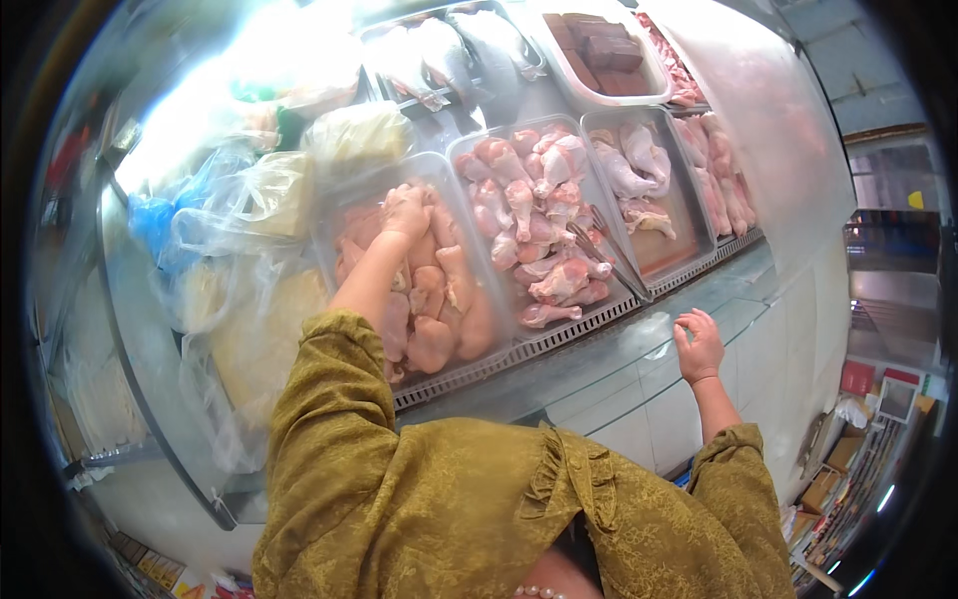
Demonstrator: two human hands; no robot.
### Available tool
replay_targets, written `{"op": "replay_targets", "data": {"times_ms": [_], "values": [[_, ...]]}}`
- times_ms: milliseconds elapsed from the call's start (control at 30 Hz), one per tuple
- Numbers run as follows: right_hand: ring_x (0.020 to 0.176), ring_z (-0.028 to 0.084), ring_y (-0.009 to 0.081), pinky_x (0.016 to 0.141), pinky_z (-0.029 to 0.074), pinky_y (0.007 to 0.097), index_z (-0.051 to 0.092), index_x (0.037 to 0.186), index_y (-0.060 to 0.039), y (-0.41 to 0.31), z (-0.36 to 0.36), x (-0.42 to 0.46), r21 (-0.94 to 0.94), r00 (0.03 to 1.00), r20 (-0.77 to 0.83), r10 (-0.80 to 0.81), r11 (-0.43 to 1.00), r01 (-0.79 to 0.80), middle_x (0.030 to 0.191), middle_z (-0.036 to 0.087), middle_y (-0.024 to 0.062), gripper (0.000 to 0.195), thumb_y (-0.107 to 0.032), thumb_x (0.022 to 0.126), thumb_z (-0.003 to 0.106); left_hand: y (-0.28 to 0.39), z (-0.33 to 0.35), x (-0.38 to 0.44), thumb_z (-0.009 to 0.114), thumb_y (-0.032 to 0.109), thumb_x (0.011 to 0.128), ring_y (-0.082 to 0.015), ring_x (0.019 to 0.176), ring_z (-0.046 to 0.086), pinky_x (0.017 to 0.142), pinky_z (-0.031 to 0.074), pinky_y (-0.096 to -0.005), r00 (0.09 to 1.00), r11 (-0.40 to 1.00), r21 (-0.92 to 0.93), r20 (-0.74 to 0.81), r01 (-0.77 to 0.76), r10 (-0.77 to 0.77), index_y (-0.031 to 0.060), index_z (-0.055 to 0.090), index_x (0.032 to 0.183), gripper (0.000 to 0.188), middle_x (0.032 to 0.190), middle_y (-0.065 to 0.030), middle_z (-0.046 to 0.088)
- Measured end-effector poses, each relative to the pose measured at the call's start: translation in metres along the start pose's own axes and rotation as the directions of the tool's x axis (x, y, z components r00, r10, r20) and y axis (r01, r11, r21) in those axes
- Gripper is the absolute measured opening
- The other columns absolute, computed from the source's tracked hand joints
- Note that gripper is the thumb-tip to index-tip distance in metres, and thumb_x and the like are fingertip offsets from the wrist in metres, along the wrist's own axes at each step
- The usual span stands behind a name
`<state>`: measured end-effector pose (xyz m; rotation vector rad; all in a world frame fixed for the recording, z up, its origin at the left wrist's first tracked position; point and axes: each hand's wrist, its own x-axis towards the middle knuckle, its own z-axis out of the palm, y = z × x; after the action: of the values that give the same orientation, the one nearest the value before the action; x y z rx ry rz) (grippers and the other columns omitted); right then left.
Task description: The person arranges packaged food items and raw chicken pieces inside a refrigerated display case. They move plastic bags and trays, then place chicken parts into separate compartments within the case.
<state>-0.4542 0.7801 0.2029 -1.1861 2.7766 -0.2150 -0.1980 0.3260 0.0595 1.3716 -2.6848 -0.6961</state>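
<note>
My left hand (406, 213) reaches into a clear plastic tub of raw poultry pieces (430, 341), its fingers down at the far part of the pile. Whether those fingers grip a piece is hidden. To the right stands a tub of raw chicken drumsticks (522, 211), with metal tongs (617, 258) leaning over its right edge. My right hand (700, 344) hovers over the glass front ledge of the display case, fingers loosely curled and thumb apart, holding nothing. A small clear plastic bag (650, 335) lies on the glass just left of it.
Right of the drumsticks are a tub of chicken leg pieces (636, 168) and more raw meat (718, 176). Behind are a white tub of dark red blocks (599, 49) and whole fish (449, 52). Bagged pale blocks (281, 195) crowd the left. A glass panel (786, 150) rises at right.
</note>
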Motion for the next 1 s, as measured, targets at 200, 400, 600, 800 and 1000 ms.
{"op": "replay_targets", "data": {"times_ms": [200,400,600,800,1000], "values": [[0.112,0.055,0.0233,0.090,0.047,0.0362,0.065,0.084,-0.0137,-0.001,0.000,0.000,0.023,0.999,-0.032,0.000,1.000,0.001,0.101,0.066,-0.0005,0.009,-0.020,0.080,0.061,0.016,-0.002,0.020,0.064,0.029,0.081,-0.0307,0.109,0.055,0.093,0.045,-0.0387,0.975,0.978,0.062,0.082,0.200,-0.205,0.0127,0.066,0.098,0.023,0.114,-0.0112,0.058],[0.113,0.054,0.0225,0.090,0.047,0.0361,0.065,0.085,-0.0139,-0.001,-0.001,-0.002,0.014,0.999,-0.033,0.008,1.000,-0.008,0.101,0.066,-0.0005,0.009,-0.020,0.080,0.061,0.037,-0.023,0.024,0.057,0.034,0.084,-0.0329,0.116,0.053,0.097,0.044,-0.0398,0.897,0.941,0.037,0.290,0.337,-0.333,0.0104,0.062,0.115,0.039,0.123,-0.0164,0.055],[0.113,0.054,0.0222,0.090,0.047,0.0358,0.066,0.085,-0.0141,-0.003,-0.002,0.001,0.035,1.000,-0.023,0.016,0.999,-0.015,0.101,0.066,-0.0005,0.009,-0.020,0.080,0.061,0.038,0.001,0.021,0.057,0.029,0.084,-0.0341,0.112,0.056,0.095,0.045,-0.0423,0.933,0.953,0.044,0.191,0.301,-0.304,0.0071,0.057,0.118,0.041,0.126,-0.0202,0.051],[0.113,0.054,0.0223,0.092,0.046,0.0355,0.065,0.085,-0.0140,-0.004,-0.004,0.001,0.040,1.000,-0.022,0.008,0.999,-0.007,0.101,0.066,-0.0002,0.009,-0.020,0.080,0.061,0.035,0.012,-0.005,0.058,0.024,0.082,-0.0345,0.102,0.059,0.086,0.045,-0.0441,0.983,0.972,-0.159,0.084,0.173,-0.161,0.0054,0.054,0.102,0.028,0.109,-0.0220,0.058],[0.113,0.054,0.0223,0.092,0.046,0.0354,0.065,0.085,-0.0140,-0.004,-0.004,0.000,0.045,1.000,-0.025,0.009,0.999,-0.008,0.101,0.066,-0.0002,0.009,-0.020,0.080,0.061,0.031,-0.010,-0.035,0.061,0.017,0.074,-0.0299,0.077,0.062,0.072,0.048,-0.0408,0.980,0.858,-0.499,-0.069,0.126,-0.185,0.0045,0.051,0.089,0.023,0.080,-0.0155,0.062]]}}
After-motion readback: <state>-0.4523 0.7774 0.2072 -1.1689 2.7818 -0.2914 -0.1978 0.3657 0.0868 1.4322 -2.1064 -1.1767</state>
